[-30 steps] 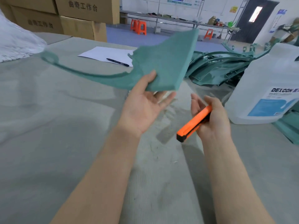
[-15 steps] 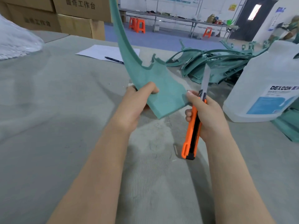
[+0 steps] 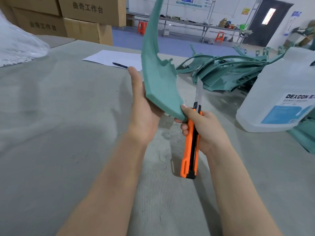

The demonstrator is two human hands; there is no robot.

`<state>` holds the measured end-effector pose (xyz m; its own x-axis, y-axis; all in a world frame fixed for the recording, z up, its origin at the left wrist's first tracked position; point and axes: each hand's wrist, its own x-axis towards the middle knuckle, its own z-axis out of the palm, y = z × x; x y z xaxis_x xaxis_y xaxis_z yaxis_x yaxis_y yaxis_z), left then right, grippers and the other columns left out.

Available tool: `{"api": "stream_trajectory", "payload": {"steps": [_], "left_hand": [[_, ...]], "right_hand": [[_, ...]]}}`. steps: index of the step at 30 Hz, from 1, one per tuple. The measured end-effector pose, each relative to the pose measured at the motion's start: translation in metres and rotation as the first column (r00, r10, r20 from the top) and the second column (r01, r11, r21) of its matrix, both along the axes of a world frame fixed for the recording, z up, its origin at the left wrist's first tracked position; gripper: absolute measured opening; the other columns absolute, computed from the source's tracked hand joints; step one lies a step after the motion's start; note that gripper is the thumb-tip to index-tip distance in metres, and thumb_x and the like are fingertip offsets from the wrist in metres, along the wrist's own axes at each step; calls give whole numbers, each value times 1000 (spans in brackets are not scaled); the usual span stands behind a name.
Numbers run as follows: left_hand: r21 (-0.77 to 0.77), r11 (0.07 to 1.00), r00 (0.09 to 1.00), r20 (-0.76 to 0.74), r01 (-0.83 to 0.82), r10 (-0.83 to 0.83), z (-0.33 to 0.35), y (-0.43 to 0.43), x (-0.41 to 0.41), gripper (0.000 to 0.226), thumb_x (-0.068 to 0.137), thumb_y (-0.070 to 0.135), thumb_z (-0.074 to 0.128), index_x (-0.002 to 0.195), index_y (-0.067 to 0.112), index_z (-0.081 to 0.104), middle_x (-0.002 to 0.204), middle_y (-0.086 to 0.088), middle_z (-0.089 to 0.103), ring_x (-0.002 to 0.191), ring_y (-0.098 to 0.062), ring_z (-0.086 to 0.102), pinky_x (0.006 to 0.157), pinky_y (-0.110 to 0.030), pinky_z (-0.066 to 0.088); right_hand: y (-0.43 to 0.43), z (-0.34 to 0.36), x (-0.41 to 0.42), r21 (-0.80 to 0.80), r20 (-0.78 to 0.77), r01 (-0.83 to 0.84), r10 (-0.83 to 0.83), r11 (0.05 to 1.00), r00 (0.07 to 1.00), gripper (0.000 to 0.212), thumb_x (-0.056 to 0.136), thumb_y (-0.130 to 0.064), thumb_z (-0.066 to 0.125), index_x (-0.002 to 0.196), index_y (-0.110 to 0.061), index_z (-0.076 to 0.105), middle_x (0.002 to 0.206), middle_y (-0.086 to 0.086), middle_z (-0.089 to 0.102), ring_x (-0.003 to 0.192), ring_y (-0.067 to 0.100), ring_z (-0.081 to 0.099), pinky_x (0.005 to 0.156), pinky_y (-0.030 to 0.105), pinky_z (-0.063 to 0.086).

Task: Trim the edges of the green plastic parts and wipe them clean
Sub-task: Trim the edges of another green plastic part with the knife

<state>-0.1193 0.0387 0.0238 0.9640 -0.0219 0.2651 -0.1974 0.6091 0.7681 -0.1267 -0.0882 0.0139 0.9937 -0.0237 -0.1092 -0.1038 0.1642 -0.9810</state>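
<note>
Hands (image 3: 144, 114) (image 3: 207, 130) around green part (image 3: 160, 79), knife (image 3: 190, 150); jug (image 3: 281, 86) beside

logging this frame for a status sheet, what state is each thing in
green plastic part, held upright off the table by left hand
utility knife, gripped in right hand, blade out, pointing up
jug, upright on the table
pen, lying on the paper
pile of green parts, heaped on the table

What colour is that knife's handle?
The utility knife handle is orange with black, head view.
</note>
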Motion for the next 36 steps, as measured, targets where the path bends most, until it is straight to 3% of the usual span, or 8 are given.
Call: {"api": "stream_trajectory", "payload": {"steps": [6, 8, 10, 12, 16, 19, 24, 36], "left_hand": [[208, 977, 998, -33, -45, 53, 4, -11, -4, 101, 54, 93, 49, 123, 18, 56, 104, -5, 64, 95, -17, 60, 89, -38, 50], [394, 898, 979, 23, -197, 204, -5, -16, 0, 56, 67, 67, 71, 100, 22, 62, 84, 4, 67, 77, -4, 65, 67, -19, 54], [392, 854, 928, -5, -341, 373, -10, -17, 3, 8, 88, 26, 67, 84, 26, 60, 71, 16, 65, 62, 8, 62, 53, -9, 48], [404, 824, 896, -22, -398, 443, -14, -11, 9, 12, 91, 13, 61, 89, 25, 63, 71, 19, 65, 63, 10, 61, 57, -10, 47], [567, 721, 913, 170, -398, 371, -15, -6, 9, 29, 94, 4, 51, 118, 12, 64, 72, 16, 57, 59, 9, 51, 56, -4, 38], [667, 633, 919, 257, -393, 300, -15, -2, 8, 35, 92, -3, 48, 119, 12, 65, 72, 16, 53, 66, 9, 50, 63, -3, 35], [728, 592, 935, 212, -345, 284, -15, 7, 12, 34, 86, -3, 52, 99, 23, 69, 70, 14, 58, 67, -8, 50, 67, -23, 40], [846, 464, 954, 154, -262, 257, -21, 3, 12, 27, 87, 0, 53, 102, 19, 67, 97, -4, 68, 94, -22, 62, 82, -31, 48]], "right_hand": [[5, -4, 2, 44, -18, 65, -64, 997, 998, 23, 96, -21, 60, 99, 2, 62, 54, 4, 65, 38, 7, 50, 41, 17, 45], [6, -7, 3, 12, 1, 72, -72, 997, 997, 20, 97, -22, 60, 97, -2, 62, 57, 6, 66, 38, 8, 50, 41, 18, 44], [6, -8, 3, -117, 48, 90, -85, 989, 995, 15, 96, -24, 60, 92, -9, 60, 71, 12, 68, 38, 10, 50, 42, 21, 46], [2, -7, 4, -337, 129, 169, -132, 926, 983, 19, 96, -28, 58, 93, -9, 59, 89, 20, 68, 40, 12, 54, 48, 30, 51], [-8, 4, -3, -292, 248, 249, -179, 924, 952, 40, 100, -45, 44, 96, -8, 57, 84, 6, 69, 42, 13, 54, 45, 27, 48], [-12, 14, -14, -184, 247, -17, 63, 983, 967, 43, 102, -44, 40, 83, -9, 54, 60, 5, 56, 39, 15, 48, 39, 22, 40], [-6, 15, -18, -317, 225, -171, 249, 933, 942, 44, 102, -42, 41, 77, -9, 53, 55, 7, 51, 39, 19, 49, 41, 24, 41], [5, 6, -15, -473, 171, -149, 256, 868, 952, 52, 102, -48, 37, 67, -11, 47, 49, 3, 50, 37, 17, 48, 39, 24, 41]]}}
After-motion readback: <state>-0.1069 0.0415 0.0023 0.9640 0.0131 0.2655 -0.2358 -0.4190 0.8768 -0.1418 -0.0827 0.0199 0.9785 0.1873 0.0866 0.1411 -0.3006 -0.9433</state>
